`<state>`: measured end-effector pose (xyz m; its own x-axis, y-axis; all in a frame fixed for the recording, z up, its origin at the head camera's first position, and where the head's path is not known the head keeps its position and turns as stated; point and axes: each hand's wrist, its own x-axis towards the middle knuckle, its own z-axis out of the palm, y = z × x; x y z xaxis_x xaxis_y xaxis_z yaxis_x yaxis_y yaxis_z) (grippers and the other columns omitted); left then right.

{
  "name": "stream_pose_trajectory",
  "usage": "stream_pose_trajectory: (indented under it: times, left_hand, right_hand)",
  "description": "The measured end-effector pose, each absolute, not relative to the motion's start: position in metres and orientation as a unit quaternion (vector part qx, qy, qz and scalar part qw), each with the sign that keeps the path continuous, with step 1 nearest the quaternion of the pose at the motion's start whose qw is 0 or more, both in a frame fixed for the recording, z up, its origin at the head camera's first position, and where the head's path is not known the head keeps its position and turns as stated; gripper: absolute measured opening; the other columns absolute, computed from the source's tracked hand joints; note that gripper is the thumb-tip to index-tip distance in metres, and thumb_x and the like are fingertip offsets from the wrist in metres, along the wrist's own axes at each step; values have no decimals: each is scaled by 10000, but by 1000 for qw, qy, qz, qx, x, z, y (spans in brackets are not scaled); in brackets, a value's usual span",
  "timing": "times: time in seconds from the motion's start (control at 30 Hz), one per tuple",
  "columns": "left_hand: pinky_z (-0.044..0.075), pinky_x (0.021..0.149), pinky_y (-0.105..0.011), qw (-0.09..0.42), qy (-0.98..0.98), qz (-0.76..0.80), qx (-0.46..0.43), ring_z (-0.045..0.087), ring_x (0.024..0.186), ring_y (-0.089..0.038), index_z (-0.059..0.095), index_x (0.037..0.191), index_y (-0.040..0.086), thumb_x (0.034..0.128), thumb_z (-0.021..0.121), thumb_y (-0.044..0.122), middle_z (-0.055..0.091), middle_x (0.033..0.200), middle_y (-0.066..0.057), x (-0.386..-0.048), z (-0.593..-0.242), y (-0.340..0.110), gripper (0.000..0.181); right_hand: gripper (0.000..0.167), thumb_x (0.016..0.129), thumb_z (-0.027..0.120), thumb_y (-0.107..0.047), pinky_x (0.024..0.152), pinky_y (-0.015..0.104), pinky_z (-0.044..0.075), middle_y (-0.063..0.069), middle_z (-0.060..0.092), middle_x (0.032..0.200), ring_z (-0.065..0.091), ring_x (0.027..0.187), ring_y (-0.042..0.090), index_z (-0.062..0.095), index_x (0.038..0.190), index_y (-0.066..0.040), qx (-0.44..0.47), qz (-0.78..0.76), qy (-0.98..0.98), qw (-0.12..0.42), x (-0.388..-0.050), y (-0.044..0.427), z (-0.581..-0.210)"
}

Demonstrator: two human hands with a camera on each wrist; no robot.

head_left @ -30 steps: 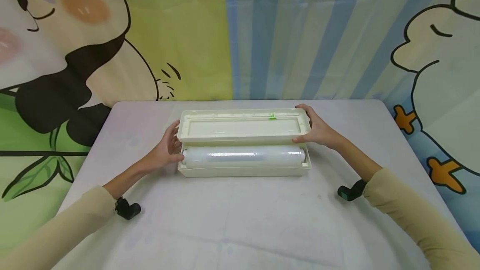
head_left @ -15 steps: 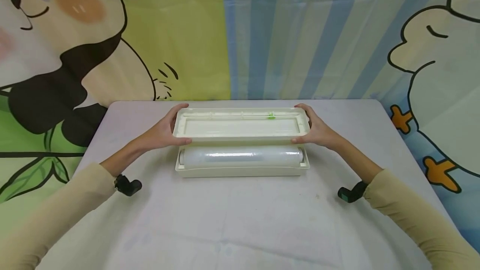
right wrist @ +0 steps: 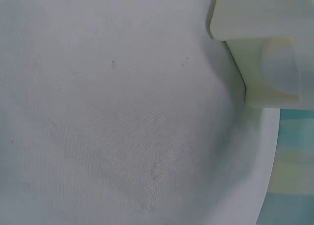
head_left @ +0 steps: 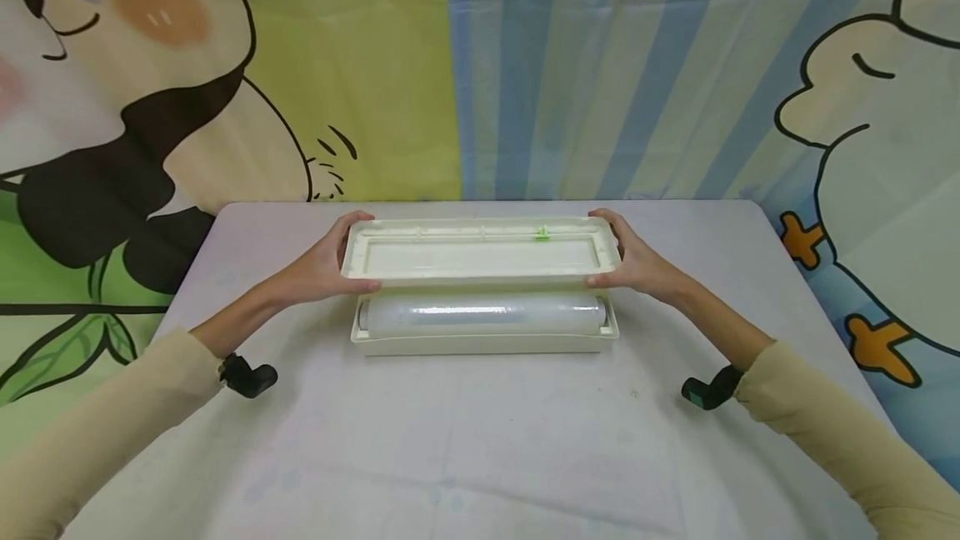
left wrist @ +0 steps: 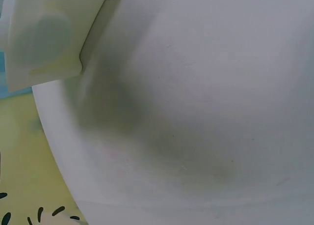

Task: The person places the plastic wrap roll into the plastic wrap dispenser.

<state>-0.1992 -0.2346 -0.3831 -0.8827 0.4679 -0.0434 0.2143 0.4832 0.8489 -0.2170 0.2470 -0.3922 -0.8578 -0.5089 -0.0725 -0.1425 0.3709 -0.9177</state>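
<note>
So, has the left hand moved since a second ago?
Yes. Judged against the white base, the left hand has shifted upward in the head view, its thumb going from beside the roll to the lid.

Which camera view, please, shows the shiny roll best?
The head view, as the roll shows lengthwise there in the open box. Each wrist view shows just a box end with a dim round shape, perhaps the roll behind it.

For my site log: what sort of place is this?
Probably an indoor staged recording setup: a table covered in white, a cartoon-printed backdrop close behind it, and black wrist-worn devices.
</note>
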Motion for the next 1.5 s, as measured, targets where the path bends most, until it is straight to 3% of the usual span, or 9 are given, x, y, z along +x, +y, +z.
stream_pose_trajectory:
  times: [0.17, 0.27, 0.43, 0.6, 0.93, 1.1, 1.27, 1.37, 1.5]
  left_hand:
    - [407, 893, -162, 137, 846, 472, 205, 423, 1201, -256, 169, 1463, 59, 770, 798, 78, 399, 1377, -177, -194, -383, -234, 936]
    - [421, 888, -167, 135, 842, 478, 212, 427, 1195, -260, 172, 1461, 70, 763, 801, 68, 395, 1375, -173, -193, -380, -232, 939]
    - [431, 889, -174, 124, 838, 482, 225, 437, 1194, -258, 188, 1456, 129, 751, 814, 73, 389, 1380, -155, -194, -376, -227, 944]
    - [433, 885, -171, 124, 835, 486, 226, 433, 1202, -271, 185, 1453, 121, 746, 809, 51, 377, 1385, -162, -194, -375, -226, 946]
    - [430, 908, -178, 125, 833, 488, 230, 414, 1230, -299, 165, 1460, 125, 748, 803, 47, 361, 1401, -178, -190, -375, -224, 960]
    - [431, 982, -390, 139, 840, 465, 241, 396, 1252, -291, 125, 1478, 155, 770, 800, 95, 341, 1411, -158, -193, -377, -223, 980]
    - [294, 1098, -596, 189, 844, 454, 216, 286, 1401, -331, -31, 1541, 282, 820, 771, 191, 103, 1592, -114, -196, -361, -221, 1083]
    - [389, 1053, -561, 252, 807, 509, 165, 445, 1318, -294, -131, 1528, 347, 946, 608, 326, 60, 1610, -119, -196, -349, -218, 941]
    - [536, 824, -479, 302, 741, 597, 61, 593, 1058, -207, 52, 1543, 222, 986, 219, 638, 344, 1448, -166, -198, -342, -208, 716]
  right_hand:
    - [737, 989, 385, -547, 886, 231, 491, 37, 310, 1429, 467, 1180, 95, 62, 1518, -147, -147, -632, 715, 261, -209, 243, -379]
    - [906, 904, 177, -749, 878, 283, 504, 81, 300, 1476, 482, 1197, 132, 20, 1549, -132, -77, -661, 678, 313, -208, 239, -364]
    - [1051, 798, 45, -853, 776, 349, 537, 152, 326, 1401, 481, 1152, 244, 22, 1560, -129, 17, -647, 661, 380, -210, 236, -347]
    - [1023, 807, 18, -837, 651, 306, 525, 88, 455, 1183, 538, 986, 198, 138, 1529, -122, 57, -628, 671, 389, -215, 233, -346]
    - [568, 1003, 84, -550, 453, 269, 482, 72, 547, 933, 581, 732, 187, 421, 1216, -145, 81, -633, 685, 352, -219, 225, -354]
    - [532, 1004, 85, -508, 438, 290, 466, 85, 538, 887, 569, 666, 202, 420, 1195, -141, 94, -632, 695, 330, -217, 226, -356]
    - [542, 1002, 90, -522, 427, 286, 465, 71, 572, 822, 581, 596, 192, 426, 1194, -142, 96, -629, 708, 306, -214, 228, -353]
    - [553, 1001, 92, -532, 424, 284, 464, 72, 580, 816, 581, 584, 190, 430, 1200, -142, 91, -630, 711, 300, -214, 228, -350]
    - [565, 1001, 88, -535, 432, 295, 468, 80, 579, 824, 576, 583, 193, 437, 1202, -139, 84, -631, 710, 300, -215, 224, -346]
